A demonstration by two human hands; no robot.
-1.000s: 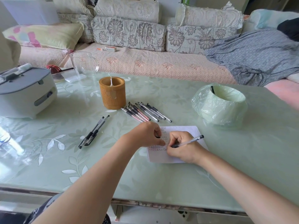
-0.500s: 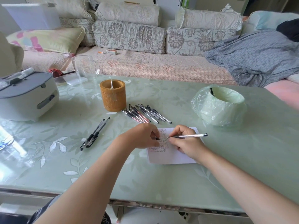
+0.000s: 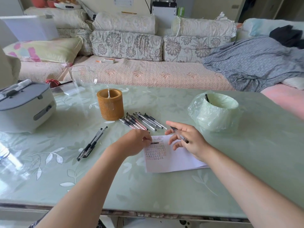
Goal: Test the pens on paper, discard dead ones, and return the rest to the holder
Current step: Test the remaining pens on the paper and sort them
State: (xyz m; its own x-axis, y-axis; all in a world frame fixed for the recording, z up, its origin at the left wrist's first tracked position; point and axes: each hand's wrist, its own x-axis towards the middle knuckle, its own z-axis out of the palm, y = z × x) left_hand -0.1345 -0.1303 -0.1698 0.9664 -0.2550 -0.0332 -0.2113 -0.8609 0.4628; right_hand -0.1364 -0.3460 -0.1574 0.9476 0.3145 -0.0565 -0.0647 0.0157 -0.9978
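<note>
A white paper sheet (image 3: 174, 159) with rows of test scribbles lies on the green table. My right hand (image 3: 187, 140) is lifted above the sheet and holds a pen (image 3: 180, 135) across its fingers. My left hand (image 3: 136, 142) rests at the sheet's left edge and pinches a small black pen cap (image 3: 155, 143). A row of several pens (image 3: 141, 121) lies beyond the paper, beside the brown cylindrical holder (image 3: 110, 106). Two black pens (image 3: 92, 143) lie apart at the left. A bin lined with a green bag (image 3: 215, 111) stands at the right, a dark pen sticking up inside.
A grey-and-white appliance (image 3: 24, 106) sits at the table's left edge. A clear glass jug (image 3: 83, 79) stands behind the holder. A sofa with cushions and a grey blanket (image 3: 251, 63) runs along the far side of the table.
My right hand stopped writing, lifted the pen off the paper and turned it so it lies across the fingers. My left hand stayed at the sheet's edge with the cap.
</note>
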